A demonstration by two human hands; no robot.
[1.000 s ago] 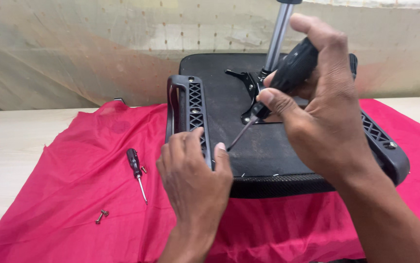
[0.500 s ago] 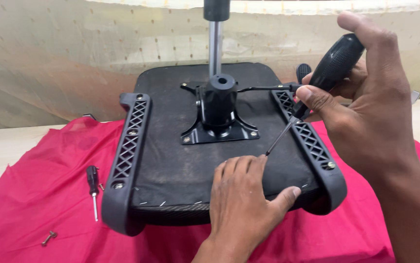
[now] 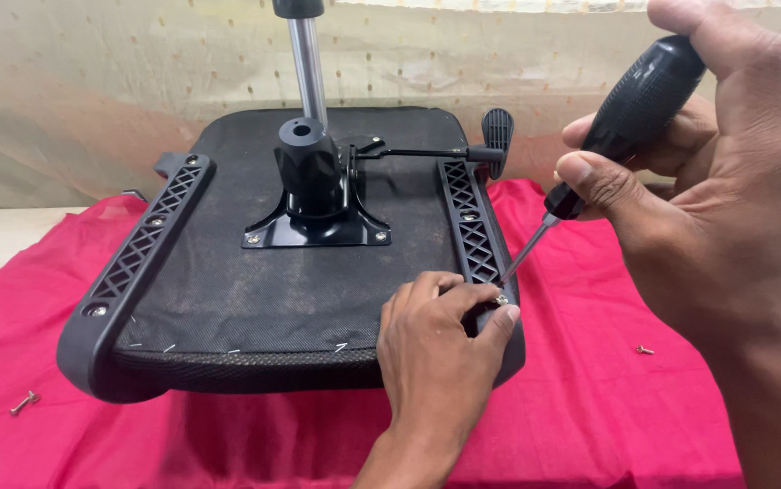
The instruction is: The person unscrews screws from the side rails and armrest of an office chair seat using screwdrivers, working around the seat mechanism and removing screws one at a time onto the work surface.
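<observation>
An upturned black chair seat point(image 3: 255, 290) lies on a red cloth point(image 3: 590, 398), with a black metal mounting plate point(image 3: 318, 231) and a chrome gas cylinder point(image 3: 307, 68) at its middle. My right hand point(image 3: 717, 190) grips a black-handled screwdriver point(image 3: 631, 113), its tip on a screw point(image 3: 501, 299) at the near end of the right latticed bracket point(image 3: 472, 222). My left hand point(image 3: 440, 358) rests on the seat's front right corner, fingertips pinching around that screw.
A left latticed bracket point(image 3: 141, 244) with screws runs along the seat's other side. A lever with a black paddle point(image 3: 496, 131) sticks out at the back right. Loose screws lie on the cloth at left point(image 3: 24, 403) and right point(image 3: 644, 349). A pale wall stands behind.
The view has shifted so the seat sits more to the left. My left hand slid right to the bracket's near end, and the screwdriver tip came down onto the screw there.
</observation>
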